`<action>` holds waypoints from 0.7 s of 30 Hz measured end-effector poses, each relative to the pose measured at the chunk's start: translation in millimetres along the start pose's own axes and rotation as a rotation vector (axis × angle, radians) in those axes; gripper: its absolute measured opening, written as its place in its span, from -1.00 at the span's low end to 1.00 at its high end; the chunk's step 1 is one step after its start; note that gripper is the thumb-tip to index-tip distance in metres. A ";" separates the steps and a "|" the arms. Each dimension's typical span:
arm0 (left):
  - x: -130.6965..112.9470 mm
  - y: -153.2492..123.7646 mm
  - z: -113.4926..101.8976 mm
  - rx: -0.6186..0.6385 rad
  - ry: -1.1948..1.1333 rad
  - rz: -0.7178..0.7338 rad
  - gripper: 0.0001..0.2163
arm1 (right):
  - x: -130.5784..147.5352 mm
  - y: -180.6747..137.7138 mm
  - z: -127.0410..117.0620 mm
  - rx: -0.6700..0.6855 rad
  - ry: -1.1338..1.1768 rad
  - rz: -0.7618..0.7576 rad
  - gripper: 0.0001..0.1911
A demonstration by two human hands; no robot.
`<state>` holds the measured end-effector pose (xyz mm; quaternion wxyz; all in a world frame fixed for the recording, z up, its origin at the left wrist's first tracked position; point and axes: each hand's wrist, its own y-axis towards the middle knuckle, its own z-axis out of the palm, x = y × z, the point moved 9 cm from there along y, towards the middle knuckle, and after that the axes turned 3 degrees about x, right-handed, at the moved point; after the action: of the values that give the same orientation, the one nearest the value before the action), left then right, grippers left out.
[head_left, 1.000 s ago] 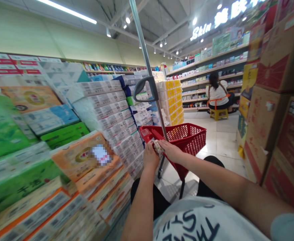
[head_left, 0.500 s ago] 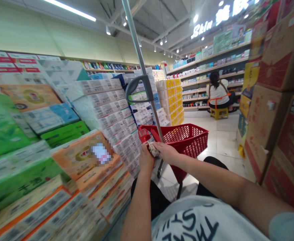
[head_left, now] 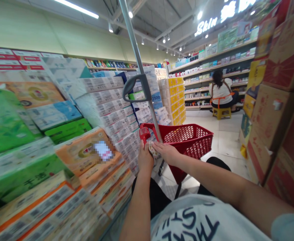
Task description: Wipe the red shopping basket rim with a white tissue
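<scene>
Head view: a person sits in a shop aisle, both arms stretched forward.
Left hand (head_left: 145, 156): fingers curled closed against a small crumpled cloth (head_left: 152, 150), at the near rim of the basket.
Right hand (head_left: 166, 152): lies flat, fingers stretched towards the left, touching the same cloth from the other side; how firmly it grips I cannot tell.
Cloth: pale and patterned, pinched between the two hands, just beside the foot of the handle pole.
Red shopping basket (head_left: 192, 140): a wheeled mesh trolley on the tiled floor, right behind the hands.
Handle pole (head_left: 139, 63): grey metal, tilted, with a loop grip halfway up.
Tissue packs (head_left: 61, 134): stacked high on the left.
Cardboard boxes (head_left: 280, 100): piled on the right.
Another person (head_left: 221, 93): seated on a yellow stool by the far shelves.
</scene>
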<state>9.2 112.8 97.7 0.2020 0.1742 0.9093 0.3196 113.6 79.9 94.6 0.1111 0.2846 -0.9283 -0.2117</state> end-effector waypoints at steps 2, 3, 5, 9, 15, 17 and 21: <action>-1.9 1.8 0.7 0.015 -0.018 0.000 -0.60 | -5.0 -5.8 4.2 -0.029 -0.011 -0.021 -0.31; -2.4 2.9 1.5 0.020 -0.032 -0.002 -0.59 | -7.9 -8.7 6.1 -0.043 -0.022 -0.028 -0.31; -3.0 4.9 3.2 0.024 -0.063 -0.005 -0.59 | -12.9 -14.1 8.2 -0.072 -0.056 -0.036 -0.29; -3.4 6.3 4.8 0.010 -0.097 -0.003 -0.59 | -12.9 -21.2 7.1 -0.102 -0.139 -0.093 -0.31; -4.7 6.2 2.4 -0.005 -0.091 0.005 -0.57 | -13.0 -31.2 8.1 -0.127 -0.213 -0.202 -0.50; -5.2 6.7 1.2 -0.011 -0.097 0.000 -0.57 | -15.6 -32.5 9.3 -0.127 -0.209 -0.214 -0.54; -3.3 7.1 0.6 -0.018 -0.103 -0.028 -0.55 | -11.5 -28.8 9.7 -0.118 -0.142 -0.257 -0.57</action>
<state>13.6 116.9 102.7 0.2546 0.1760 0.8970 0.3155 133.7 68.2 71.9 0.0338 0.3784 -0.8758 -0.2979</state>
